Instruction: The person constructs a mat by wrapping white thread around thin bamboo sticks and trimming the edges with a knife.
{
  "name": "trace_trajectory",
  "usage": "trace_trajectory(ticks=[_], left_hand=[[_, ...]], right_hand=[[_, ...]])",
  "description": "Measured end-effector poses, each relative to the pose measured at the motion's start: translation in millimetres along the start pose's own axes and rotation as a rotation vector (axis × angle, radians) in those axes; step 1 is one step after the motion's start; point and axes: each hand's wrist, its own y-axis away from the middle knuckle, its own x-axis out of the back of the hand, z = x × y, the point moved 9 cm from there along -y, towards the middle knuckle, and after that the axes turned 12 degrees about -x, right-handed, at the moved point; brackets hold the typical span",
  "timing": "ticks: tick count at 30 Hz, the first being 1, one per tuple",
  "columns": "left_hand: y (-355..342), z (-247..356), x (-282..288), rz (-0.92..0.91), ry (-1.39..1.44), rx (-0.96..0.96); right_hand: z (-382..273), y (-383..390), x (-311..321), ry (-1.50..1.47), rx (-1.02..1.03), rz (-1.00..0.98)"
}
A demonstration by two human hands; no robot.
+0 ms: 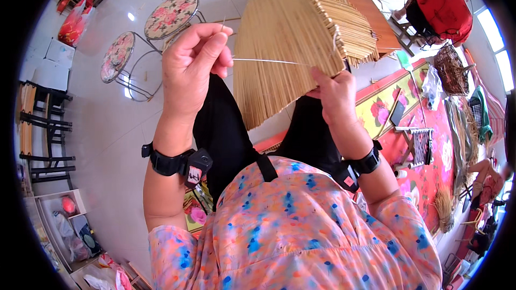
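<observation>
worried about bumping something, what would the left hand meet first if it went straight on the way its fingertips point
From the left hand, pointing rightward, most likely the straw panel; depth is unclear, so it might pass in front.

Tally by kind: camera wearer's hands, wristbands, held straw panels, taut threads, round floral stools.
Hands: 2 (left hand, right hand)
Black wristbands: 2
Held straw panel: 1
Taut white thread: 1
Round floral stools: 2
Total: 8
</observation>
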Motion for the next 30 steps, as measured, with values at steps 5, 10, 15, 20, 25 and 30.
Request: trace_trajectory(ticks=[5, 10, 15, 20, 25, 30], left_hand=[[5, -6, 20, 0.008, 0.019, 0.029], [0, 0, 46, 0.165, 0.066, -0.024], [-12, 3, 64, 0.234, 0.186, -0.100], [-31, 5, 92, 0.385, 0.224, -0.119], [-29, -13, 103, 0.445, 0.148, -0.140], [-9, -11, 56, 0.060, -0.140, -0.113]], right_hand=[[-7, -3, -7, 0.234, 0.137, 0.000], [-36, 5, -24, 0.526, 0.285, 0.058], [-57, 22, -48, 0.683, 0.326, 0.071], [-70, 40, -73, 0.721, 0.570, 0.038], [-66, 37, -73, 0.727, 0.713, 0.136], [-57, 38, -61, 0.778, 0.780, 0.187]])
